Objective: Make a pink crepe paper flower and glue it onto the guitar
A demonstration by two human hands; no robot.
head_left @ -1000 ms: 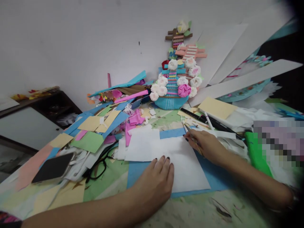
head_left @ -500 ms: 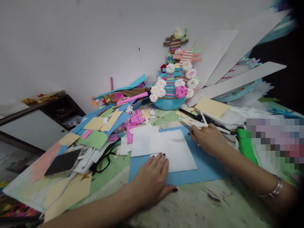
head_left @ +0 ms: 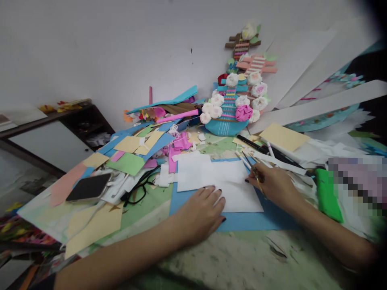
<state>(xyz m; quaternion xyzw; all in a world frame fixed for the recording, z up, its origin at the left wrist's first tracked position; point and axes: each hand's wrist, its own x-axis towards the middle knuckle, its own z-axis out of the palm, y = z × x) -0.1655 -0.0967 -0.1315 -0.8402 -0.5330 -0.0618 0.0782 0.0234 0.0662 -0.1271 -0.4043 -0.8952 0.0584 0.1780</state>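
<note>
My left hand [head_left: 201, 213] lies flat with its fingers stretched out on the lower edge of the white paper sheets [head_left: 234, 181]. The sheets overlap on top of a blue sheet [head_left: 250, 221]. My right hand [head_left: 276, 183] is closed around a slim pair of scissors [head_left: 257, 174] with gold-coloured handles, just above the right edge of the white paper. The scissors' points face away from me, and my fingers partly hide the handles. A thin light stick [head_left: 242, 158] lies close beside the points.
Left of the paper are paper scraps [head_left: 125, 163], a phone [head_left: 88, 187] and black-framed glasses [head_left: 137, 195]. A decorated blue paper boat [head_left: 225, 127] with white flowers stands against the wall. Black pens [head_left: 250, 143], a yellow pad [head_left: 284, 136] and a green case [head_left: 328, 195] lie to the right.
My right hand has lifted the scissors off the pile and brought them toward the white paper. My left hand stays on the sheets. The whole view has shifted slightly.
</note>
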